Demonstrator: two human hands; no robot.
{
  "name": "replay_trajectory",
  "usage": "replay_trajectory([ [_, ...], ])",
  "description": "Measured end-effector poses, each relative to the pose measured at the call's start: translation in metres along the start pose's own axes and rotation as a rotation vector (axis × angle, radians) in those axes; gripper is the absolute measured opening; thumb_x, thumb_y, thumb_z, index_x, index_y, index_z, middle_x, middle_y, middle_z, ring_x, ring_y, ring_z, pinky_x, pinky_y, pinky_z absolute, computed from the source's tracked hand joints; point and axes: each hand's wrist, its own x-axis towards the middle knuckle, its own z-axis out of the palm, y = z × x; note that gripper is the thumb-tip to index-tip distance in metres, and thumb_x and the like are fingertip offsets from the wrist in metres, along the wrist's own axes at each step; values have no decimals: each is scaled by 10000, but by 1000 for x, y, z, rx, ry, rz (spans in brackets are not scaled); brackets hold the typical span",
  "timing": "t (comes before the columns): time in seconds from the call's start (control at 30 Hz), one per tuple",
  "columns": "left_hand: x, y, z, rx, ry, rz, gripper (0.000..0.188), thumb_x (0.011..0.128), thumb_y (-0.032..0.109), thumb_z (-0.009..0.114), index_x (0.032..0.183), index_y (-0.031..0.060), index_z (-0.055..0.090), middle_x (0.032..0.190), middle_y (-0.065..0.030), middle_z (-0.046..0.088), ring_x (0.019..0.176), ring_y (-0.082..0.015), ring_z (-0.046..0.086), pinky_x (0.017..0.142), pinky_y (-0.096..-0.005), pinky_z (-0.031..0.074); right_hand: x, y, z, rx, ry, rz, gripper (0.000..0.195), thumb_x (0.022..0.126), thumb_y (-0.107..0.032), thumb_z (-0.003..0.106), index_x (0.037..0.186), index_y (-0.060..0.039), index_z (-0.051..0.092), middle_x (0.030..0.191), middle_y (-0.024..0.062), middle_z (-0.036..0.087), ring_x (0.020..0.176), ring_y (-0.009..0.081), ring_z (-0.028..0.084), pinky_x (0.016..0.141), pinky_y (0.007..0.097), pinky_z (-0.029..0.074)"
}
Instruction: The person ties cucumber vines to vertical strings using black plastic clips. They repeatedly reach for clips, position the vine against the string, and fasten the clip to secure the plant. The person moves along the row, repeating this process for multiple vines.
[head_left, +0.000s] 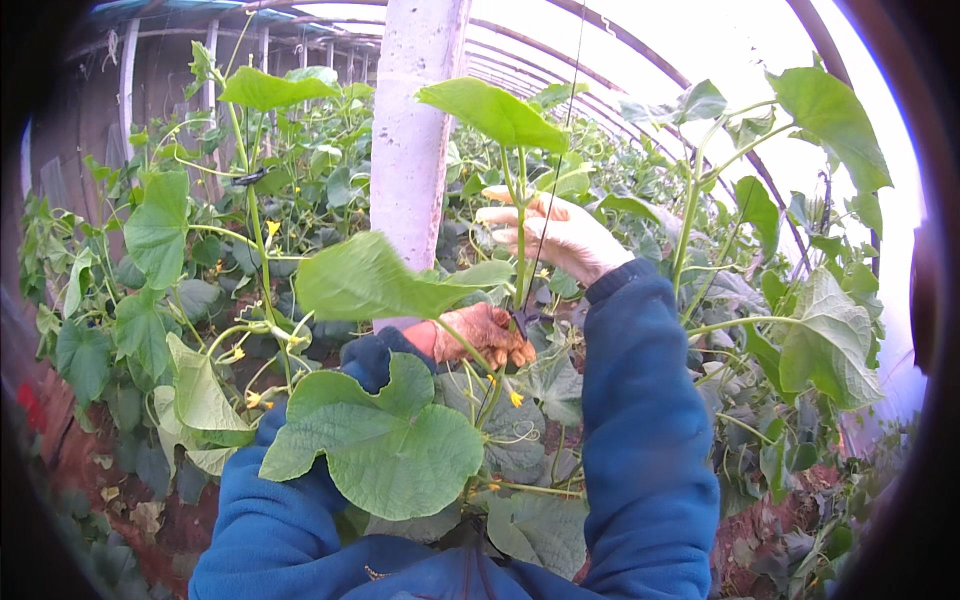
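Note:
A cucumber vine stem (520, 247) stands upright before me, beside a thin dark string (553, 180). My right hand (559, 231), pale and perhaps gloved, is raised with its fingers spread around the upper stem; whether they press on it is unclear. Lower down, my left hand (480, 336), in a soiled glove or covered with dirt, has its fingers curled at the stem beside a small black clip (519, 321). Whether the clip is in its fingers cannot be told. A broad leaf (397, 442) covers part of my left forearm, and another leaf hangs just above that wrist.
A whitish concrete post (409, 150) rises right behind the vine. Another vine (259, 240) with a dark clip (249, 178) climbs at the left, and one more (686, 217) at the right. Curved greenhouse ribs arch overhead. Reddish soil (187, 525) shows below.

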Motion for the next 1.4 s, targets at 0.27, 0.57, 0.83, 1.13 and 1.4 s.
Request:
replay_trajectory([
  [0.27,-9,8,3,79,57,-36,211,879,116,600,981,-65,635,912,-127,673,648,-104,626,520,-180,498,5,39,-4,429,373,-210,409,900,-179,557,1249,25,490,890,5,590,768,102,536,758,271,463],
  [0.57,-3,-6,-3,26,18,60,240,873,138,614,1007,-61,624,975,-140,668,626,-106,590,562,-205,487,-11,27,55,72,815,-450,381,746,-14,567,1127,-19,561,974,57,598,867,169,572,813,285,450],
  [0.83,-23,-45,-18,-90,338,305,304,862,133,644,1133,14,575,975,-73,646,732,-118,607,634,-222,492,-89,35,110,-1186,808,-429,414,800,-88,554,1214,-95,548,1061,145,604,994,318,564,877,396,450],
  [1.13,-44,-99,-5,189,415,189,318,917,114,545,1214,2,534,1217,-87,581,1032,-162,591,789,-258,487,-330,44,-29,-1029,711,517,275,836,-164,545,1072,-50,632,1024,138,652,894,250,632,788,360,486],
  [1.4,-116,-214,-23,585,659,305,265,886,-62,470,1128,-2,560,1137,-116,618,970,-176,606,788,-270,484,-287,76,-151,-249,914,137,702,734,83,444,1409,-5,270,1413,187,364,1250,260,438,972,321,396],
])
